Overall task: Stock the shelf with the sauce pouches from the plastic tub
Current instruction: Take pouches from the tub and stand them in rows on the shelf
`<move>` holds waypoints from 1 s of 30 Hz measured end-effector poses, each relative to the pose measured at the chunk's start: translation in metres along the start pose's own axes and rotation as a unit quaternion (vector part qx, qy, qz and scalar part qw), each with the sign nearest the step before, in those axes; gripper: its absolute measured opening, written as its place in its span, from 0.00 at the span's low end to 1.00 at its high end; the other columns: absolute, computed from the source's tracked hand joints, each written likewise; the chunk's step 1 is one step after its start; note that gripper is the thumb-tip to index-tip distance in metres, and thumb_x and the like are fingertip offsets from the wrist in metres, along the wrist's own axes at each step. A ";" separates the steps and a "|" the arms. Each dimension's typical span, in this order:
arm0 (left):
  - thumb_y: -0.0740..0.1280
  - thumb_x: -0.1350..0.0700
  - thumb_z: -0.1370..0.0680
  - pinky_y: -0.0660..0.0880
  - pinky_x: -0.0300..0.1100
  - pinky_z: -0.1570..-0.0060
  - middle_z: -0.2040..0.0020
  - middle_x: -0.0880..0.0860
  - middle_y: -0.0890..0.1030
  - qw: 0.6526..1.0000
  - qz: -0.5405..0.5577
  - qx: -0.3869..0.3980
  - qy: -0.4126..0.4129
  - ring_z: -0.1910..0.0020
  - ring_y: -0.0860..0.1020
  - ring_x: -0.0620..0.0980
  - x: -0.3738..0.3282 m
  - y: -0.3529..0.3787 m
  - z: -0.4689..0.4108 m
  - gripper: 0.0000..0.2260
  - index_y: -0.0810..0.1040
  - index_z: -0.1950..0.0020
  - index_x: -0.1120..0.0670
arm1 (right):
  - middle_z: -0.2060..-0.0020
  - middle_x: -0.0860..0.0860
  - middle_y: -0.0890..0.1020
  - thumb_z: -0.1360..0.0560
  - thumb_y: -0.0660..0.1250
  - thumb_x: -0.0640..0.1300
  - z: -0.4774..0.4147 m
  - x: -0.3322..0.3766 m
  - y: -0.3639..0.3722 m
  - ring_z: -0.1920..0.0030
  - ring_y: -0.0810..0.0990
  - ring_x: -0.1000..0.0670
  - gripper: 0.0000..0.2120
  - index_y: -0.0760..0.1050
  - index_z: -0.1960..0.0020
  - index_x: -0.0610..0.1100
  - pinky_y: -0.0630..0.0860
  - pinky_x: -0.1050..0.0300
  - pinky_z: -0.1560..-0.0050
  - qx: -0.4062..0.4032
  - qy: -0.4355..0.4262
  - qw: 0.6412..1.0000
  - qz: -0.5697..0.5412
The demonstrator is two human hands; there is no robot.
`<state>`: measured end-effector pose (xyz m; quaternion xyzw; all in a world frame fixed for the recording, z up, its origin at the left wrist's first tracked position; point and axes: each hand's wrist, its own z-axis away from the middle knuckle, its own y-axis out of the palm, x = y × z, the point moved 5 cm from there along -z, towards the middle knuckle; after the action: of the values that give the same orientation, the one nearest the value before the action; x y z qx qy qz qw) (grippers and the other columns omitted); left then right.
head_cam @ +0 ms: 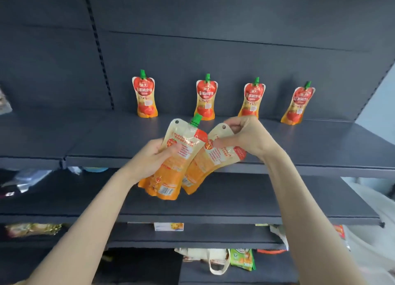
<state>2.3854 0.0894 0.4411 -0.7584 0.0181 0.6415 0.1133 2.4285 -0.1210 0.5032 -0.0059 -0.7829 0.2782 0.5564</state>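
Four tomato sauce pouches (204, 97) stand upright, spaced apart, along the back edge of the dark shelf (320, 143). In front of the shelf's front edge, the left hand (149, 158) is closed around the middle of one pouch (175, 158), back label facing the camera, green cap up. The right hand (249, 135) pinches the top of a second pouch (211, 156), which overlaps the first (its cap is hidden by the fingers).

Risk, as judged: the two overlapping pouches may snag on separation, and a top-only pinch could let the second swing or slip. Set down carelessly, either could topple a standing pouch.

Not verifiable: the plastic tub is out of view; label text is unreadable; lower-shelf goods are partly cut off.
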 end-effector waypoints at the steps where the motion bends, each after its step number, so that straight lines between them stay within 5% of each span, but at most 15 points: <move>1: 0.65 0.45 0.27 0.78 0.36 0.58 0.49 0.48 0.84 1.000 0.007 -0.009 0.004 0.50 0.83 0.48 0.001 -0.011 -0.008 0.12 0.80 0.47 0.47 | 0.63 0.54 0.86 0.37 0.79 0.38 -0.018 0.003 0.003 0.62 0.85 0.56 0.11 0.81 0.62 0.52 0.77 0.66 0.67 -0.008 -0.014 1.000 0.003; 8: 0.65 0.44 0.28 0.78 0.36 0.62 0.51 0.49 0.85 0.992 0.060 -0.111 0.016 0.52 0.83 0.48 0.008 -0.073 -0.071 0.14 0.80 0.47 0.49 | 0.56 0.45 0.84 0.38 0.80 0.42 -0.121 -0.011 0.022 0.59 0.85 0.49 0.17 0.79 0.53 0.43 0.82 0.53 0.59 -0.155 -0.017 0.978 -0.139; 11: 0.65 0.43 0.28 0.78 0.36 0.64 0.53 0.49 0.85 0.983 0.088 -0.160 0.014 0.54 0.84 0.48 0.015 -0.097 -0.099 0.15 0.80 0.48 0.49 | 0.54 0.44 0.85 0.34 0.77 0.38 -0.154 -0.030 0.045 0.51 0.84 0.42 0.14 0.80 0.50 0.41 0.80 0.44 0.48 -0.141 -0.004 0.954 -0.266; 16: 0.64 0.44 0.24 0.79 0.41 0.61 0.53 0.48 0.85 0.982 0.088 -0.170 -0.012 0.53 0.83 0.48 0.041 -0.120 -0.138 0.12 0.79 0.45 0.48 | 0.57 0.51 0.86 0.29 0.71 0.41 -0.192 -0.062 0.091 0.53 0.84 0.48 0.08 0.84 0.58 0.54 0.81 0.51 0.52 -0.086 0.035 0.924 -0.370; 20: 0.61 0.47 0.21 0.80 0.46 0.58 0.52 0.49 0.85 0.967 0.123 -0.222 -0.008 0.53 0.83 0.49 0.057 -0.159 -0.162 0.12 0.75 0.40 0.49 | 0.59 0.52 0.86 0.24 0.68 0.43 -0.218 -0.083 0.100 0.56 0.85 0.51 0.09 0.84 0.59 0.53 0.81 0.55 0.56 -0.126 0.051 0.942 -0.307; 25: 0.59 0.50 0.19 0.74 0.30 0.62 0.54 0.38 0.80 0.964 -0.007 -0.256 0.070 0.55 0.80 0.34 0.054 -0.197 -0.188 0.08 0.71 0.47 0.35 | 0.50 0.51 0.84 0.22 0.64 0.45 -0.252 -0.090 0.113 0.48 0.83 0.54 0.09 0.77 0.43 0.50 0.78 0.58 0.45 -0.213 0.049 0.941 -0.258; 30: 0.57 0.48 0.19 0.71 0.42 0.54 0.52 0.36 0.77 0.955 -0.093 -0.276 0.058 0.53 0.77 0.38 0.085 -0.197 -0.195 0.13 0.67 0.35 0.46 | 0.41 0.49 0.78 0.20 0.61 0.41 -0.263 -0.092 0.131 0.41 0.77 0.54 0.15 0.68 0.34 0.47 0.71 0.60 0.39 -0.242 0.032 0.953 -0.178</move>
<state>2.6231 0.2530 0.4167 -0.7947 -0.2235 0.5628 -0.0424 2.6545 0.0734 0.4245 -0.0101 -0.7969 -0.0236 0.6036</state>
